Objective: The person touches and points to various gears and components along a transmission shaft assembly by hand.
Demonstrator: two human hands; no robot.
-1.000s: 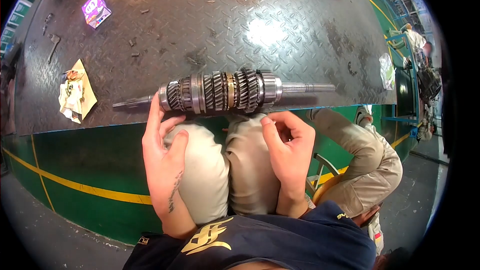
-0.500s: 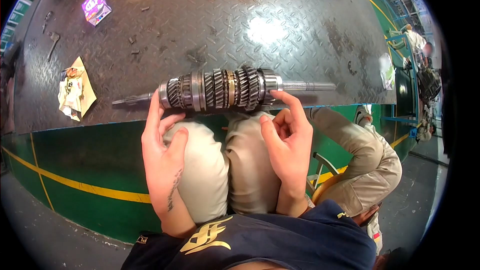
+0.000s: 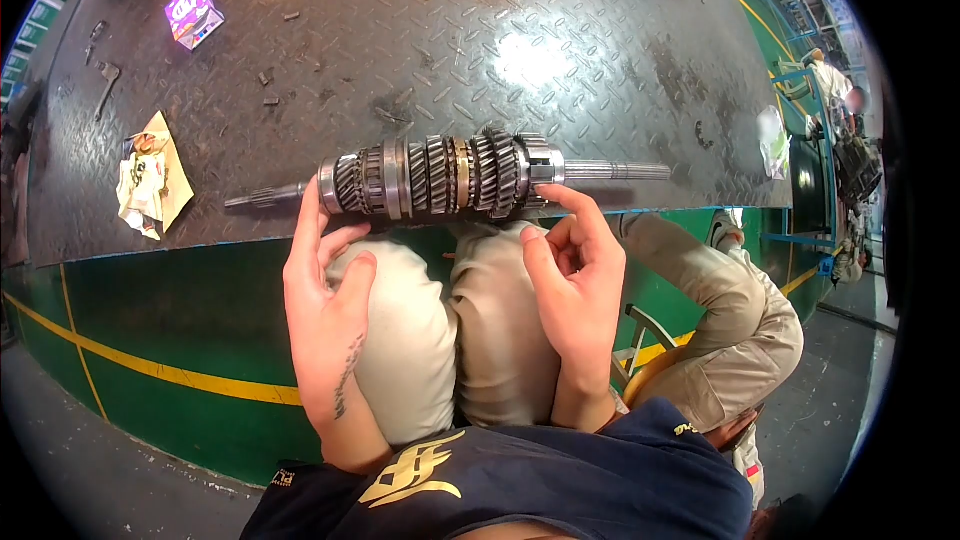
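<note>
Right hand (image 3: 581, 285) touching shaft (image 3: 447, 178), table edge (image 3: 700, 206) (near)

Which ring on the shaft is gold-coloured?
The narrow ring between two slant-toothed gears; its gold tint sets it apart from the wide grey ring further left.

Green floor (image 3: 200, 315), yellow line (image 3: 200, 378); dark treadplate table (image 3: 350, 50), white glare (image 3: 533, 62)

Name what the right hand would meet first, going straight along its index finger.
The right hand would likely meet the gear shaft first, which it may be touching; depth is unclear.
</note>
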